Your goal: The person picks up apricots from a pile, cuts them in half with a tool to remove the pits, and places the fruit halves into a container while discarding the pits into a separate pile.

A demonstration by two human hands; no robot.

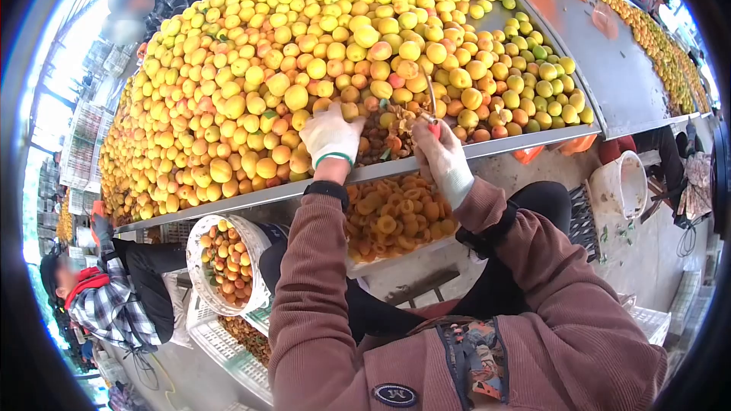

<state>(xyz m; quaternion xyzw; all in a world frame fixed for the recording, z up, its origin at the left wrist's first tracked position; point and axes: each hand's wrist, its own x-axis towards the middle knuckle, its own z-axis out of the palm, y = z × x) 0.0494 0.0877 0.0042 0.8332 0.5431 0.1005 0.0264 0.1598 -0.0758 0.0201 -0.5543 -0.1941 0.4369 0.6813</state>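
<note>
A large heap of yellow-orange apricots [251,99] covers the metal-edged table in front of me. My left hand [333,139], in a white glove, reaches into the near edge of the heap, its fingers closed about an apricot [349,112]. To its right, my gloved right hand [442,158] is closed round the red handle of a small knife [432,99], whose thin curved blade points up and away. Between the hands lies a patch of brown pits and scraps [392,133]. Below the table edge, over my lap, a container holds halved apricots [400,213].
At left, a white bucket [199,259] of apricots stands on plastic crates [209,335]. Beyond it sits a person in a checked shirt [114,304]. Another white bucket [620,183] stands at right. The metal table rim [251,196] runs beneath my wrists.
</note>
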